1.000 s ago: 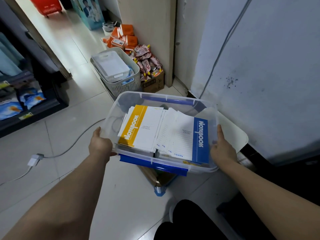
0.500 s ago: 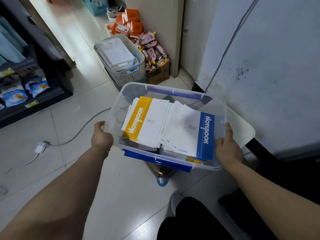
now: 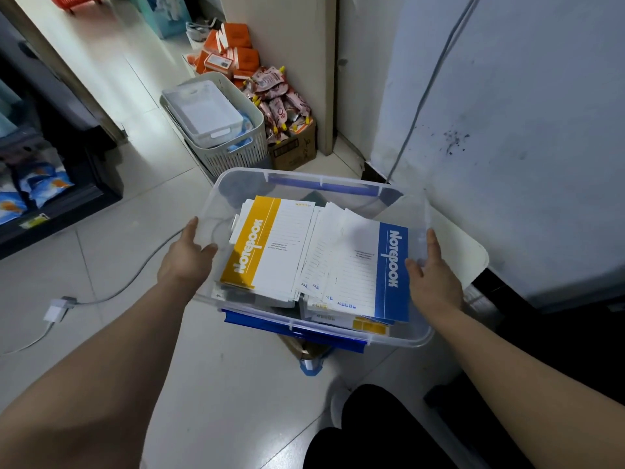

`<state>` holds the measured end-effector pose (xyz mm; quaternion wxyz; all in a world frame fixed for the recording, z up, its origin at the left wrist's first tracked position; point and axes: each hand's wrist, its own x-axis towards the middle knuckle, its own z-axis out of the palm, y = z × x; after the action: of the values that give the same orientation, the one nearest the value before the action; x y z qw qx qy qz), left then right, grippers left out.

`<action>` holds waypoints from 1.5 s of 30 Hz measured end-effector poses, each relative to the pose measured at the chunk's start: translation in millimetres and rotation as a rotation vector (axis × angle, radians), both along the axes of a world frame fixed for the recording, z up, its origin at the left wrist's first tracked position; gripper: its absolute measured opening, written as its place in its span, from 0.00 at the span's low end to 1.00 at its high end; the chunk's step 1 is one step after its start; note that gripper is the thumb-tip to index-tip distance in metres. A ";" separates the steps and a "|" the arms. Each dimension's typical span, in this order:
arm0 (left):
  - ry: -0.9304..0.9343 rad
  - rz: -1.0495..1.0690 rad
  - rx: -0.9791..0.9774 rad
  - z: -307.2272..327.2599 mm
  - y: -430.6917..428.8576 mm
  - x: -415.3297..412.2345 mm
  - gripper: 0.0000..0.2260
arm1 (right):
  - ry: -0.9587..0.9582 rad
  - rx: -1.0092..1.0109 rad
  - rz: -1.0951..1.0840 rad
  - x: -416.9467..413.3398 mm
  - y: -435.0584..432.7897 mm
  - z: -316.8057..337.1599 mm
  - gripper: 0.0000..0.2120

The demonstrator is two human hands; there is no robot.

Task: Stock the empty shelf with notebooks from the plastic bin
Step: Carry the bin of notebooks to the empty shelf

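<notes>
A clear plastic bin with blue latches is held in front of me above the floor. Several notebooks lie inside it: a yellow-spined one on the left stack, a blue-spined one on the right stack. My left hand grips the bin's left side, thumb over the rim. On the right side my right hand grips the bin, thumb up along the wall. The shelf for the notebooks is not in view.
A grey slatted basket holding a white tray stands on the tiled floor ahead. Behind it a cardboard box of snack packets and orange boxes. A dark rack stands left. A cable and plug cross the floor. A white wall is right.
The bin has stayed in both hands. The view has drifted, so the basket and floor items sit lower and nearer than before.
</notes>
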<state>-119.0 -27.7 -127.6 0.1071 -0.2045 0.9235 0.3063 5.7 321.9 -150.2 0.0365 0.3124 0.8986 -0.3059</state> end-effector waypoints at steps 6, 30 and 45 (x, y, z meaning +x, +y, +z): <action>0.048 0.085 0.079 10.4 -7.0 23.9 0.28 | 0.022 0.000 0.037 10.1 -3.7 18.2 0.35; 0.042 0.888 0.151 228.1 -105.7 419.9 0.33 | -0.064 -0.019 0.811 102.2 -132.4 216.5 0.34; 0.213 1.682 0.043 267.9 -48.0 684.2 0.31 | -0.029 0.082 1.628 190.0 -310.0 277.7 0.37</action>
<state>565.2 -75.6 140.3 -0.2400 -0.7914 0.4630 0.3189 195.7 11.9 127.5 0.2475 -0.4338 0.8539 -0.1465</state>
